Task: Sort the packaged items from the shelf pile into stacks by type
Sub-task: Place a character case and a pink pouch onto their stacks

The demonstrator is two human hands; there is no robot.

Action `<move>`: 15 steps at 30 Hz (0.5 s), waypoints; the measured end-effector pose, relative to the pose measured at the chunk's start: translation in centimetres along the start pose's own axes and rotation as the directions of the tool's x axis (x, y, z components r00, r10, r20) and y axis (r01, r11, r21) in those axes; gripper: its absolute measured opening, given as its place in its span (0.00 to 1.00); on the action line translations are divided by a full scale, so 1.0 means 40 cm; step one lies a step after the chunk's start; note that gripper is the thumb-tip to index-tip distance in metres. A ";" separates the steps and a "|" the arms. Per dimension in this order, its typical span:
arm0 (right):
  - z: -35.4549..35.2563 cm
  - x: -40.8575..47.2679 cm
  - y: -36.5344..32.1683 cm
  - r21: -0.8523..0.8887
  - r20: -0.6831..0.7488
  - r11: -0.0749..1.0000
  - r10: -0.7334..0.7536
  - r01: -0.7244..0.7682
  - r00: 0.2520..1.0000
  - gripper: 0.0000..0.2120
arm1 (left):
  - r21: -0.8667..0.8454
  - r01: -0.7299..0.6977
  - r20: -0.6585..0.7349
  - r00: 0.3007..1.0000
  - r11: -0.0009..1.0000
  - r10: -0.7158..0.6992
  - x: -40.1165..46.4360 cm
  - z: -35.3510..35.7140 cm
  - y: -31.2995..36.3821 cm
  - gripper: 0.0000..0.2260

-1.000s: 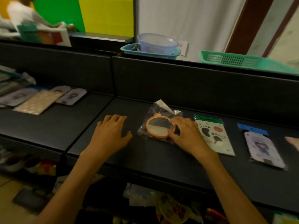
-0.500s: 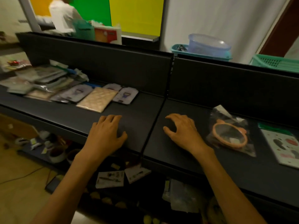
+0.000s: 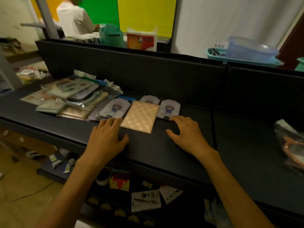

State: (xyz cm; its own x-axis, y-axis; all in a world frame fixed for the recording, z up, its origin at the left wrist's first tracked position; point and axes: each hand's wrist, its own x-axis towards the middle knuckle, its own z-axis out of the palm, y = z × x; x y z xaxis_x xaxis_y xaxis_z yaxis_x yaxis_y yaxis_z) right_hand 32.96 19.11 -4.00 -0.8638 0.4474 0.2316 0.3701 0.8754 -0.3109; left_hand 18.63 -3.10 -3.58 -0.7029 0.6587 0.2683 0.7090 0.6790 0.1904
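Note:
A pile of packaged items (image 3: 72,94) lies on the left part of the dark shelf (image 3: 164,152). In front of it sits a gold quilted packet (image 3: 139,116), flanked by purple cartoon packets, one on the left (image 3: 113,108) and one on the right (image 3: 169,108). My left hand (image 3: 107,137) rests on the shelf, fingers spread, its tips at the gold packet's left corner. My right hand (image 3: 185,130) hovers just right of the gold packet, fingers loosely bent, holding nothing. A bagged orange round mirror (image 3: 292,147) lies at the far right edge.
A tall black back panel (image 3: 148,71) runs behind the shelf. Beyond it stand a blue basket with a clear tub (image 3: 250,50), a printed box (image 3: 141,40) and a person in a white shirt (image 3: 72,18). Small packets lie on the lower shelf (image 3: 144,201).
My view and both hands have shifted left along the shelf. My right hand let go of the bagged orange mirror, which now lies far right; both hands now flank the gold packet.

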 end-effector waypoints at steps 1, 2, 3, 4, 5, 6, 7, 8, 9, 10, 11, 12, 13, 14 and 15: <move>0.013 0.021 -0.018 0.000 0.000 1.000 -0.005 0.005 1.000 0.24 | 0.012 -0.001 -0.007 1.000 1.000 0.001 0.021 0.004 -0.020 0.28; 0.026 0.041 -0.034 0.002 0.001 1.000 -0.010 0.010 1.000 0.24 | 0.023 -0.002 -0.016 1.000 1.000 0.002 0.043 0.008 -0.039 0.28; 0.038 0.060 -0.046 0.007 0.001 1.000 -0.016 0.016 1.000 0.24 | 0.029 -0.006 -0.028 1.000 1.000 0.006 0.066 0.013 -0.060 0.28; 0.049 0.077 -0.055 0.014 -0.003 1.000 -0.019 0.019 1.000 0.23 | 0.023 -0.012 -0.042 0.999 1.000 0.013 0.089 0.019 -0.080 0.28; 0.058 0.093 -0.062 0.019 -0.007 1.000 -0.016 0.016 1.000 0.23 | 0.010 -0.018 -0.054 0.998 1.000 0.019 0.113 0.023 -0.099 0.28; 0.065 0.107 -0.067 0.020 -0.008 1.000 -0.006 0.006 1.000 0.23 | -0.004 -0.024 -0.058 0.998 1.000 0.023 0.137 0.027 -0.118 0.28; 0.072 0.120 -0.072 0.018 -0.010 1.000 0.005 -0.005 1.000 0.23 | -0.012 -0.031 -0.053 0.998 0.999 0.030 0.160 0.032 -0.134 0.28; 0.078 0.134 -0.076 0.015 -0.010 1.000 0.017 -0.017 1.000 0.24 | -0.010 -0.042 -0.041 0.998 0.999 0.042 0.183 0.038 -0.149 0.28; 0.084 0.146 -0.080 0.010 -0.004 0.999 0.031 -0.031 1.000 0.24 | -0.005 -0.054 -0.024 0.998 0.999 0.053 0.202 0.044 -0.160 0.29; 0.089 0.156 -0.085 0.004 0.005 0.999 0.046 -0.046 0.999 0.25 | -0.005 -0.064 -0.007 0.998 0.998 0.064 0.219 0.051 -0.168 0.31; 0.093 0.166 -0.089 0.000 0.013 0.998 0.061 -0.061 0.998 0.26 | -0.011 -0.073 0.003 0.997 0.997 0.073 0.233 0.058 -0.175 0.32; 0.095 0.174 -0.093 0.000 0.018 0.997 0.078 -0.078 0.997 0.26 | -0.023 -0.079 0.010 0.997 0.997 0.079 0.246 0.065 -0.179 0.33; 0.097 0.181 -0.097 0.001 0.019 0.995 0.096 -0.096 0.995 0.26 | -0.041 -0.083 0.013 0.996 0.996 0.084 0.257 0.072 -0.182 0.34; 0.099 0.185 -0.099 0.002 0.017 0.994 0.112 -0.112 0.994 0.27 | -0.058 -0.084 0.016 0.996 0.995 0.085 0.267 0.079 -0.184 0.35; 0.100 0.185 -0.103 0.002 0.015 0.992 0.127 -0.127 0.992 0.27 | -0.072 -0.083 0.022 0.996 0.994 0.085 0.279 0.086 -0.187 0.36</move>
State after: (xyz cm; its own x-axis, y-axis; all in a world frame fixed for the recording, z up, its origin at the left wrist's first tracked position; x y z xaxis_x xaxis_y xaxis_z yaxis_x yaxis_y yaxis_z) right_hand 23.68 18.09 -4.68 -0.8146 0.5524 0.1767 0.4764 0.8111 -0.3394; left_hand 5.30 0.28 -5.26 -0.6411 0.7211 0.2627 0.7673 0.5966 0.2350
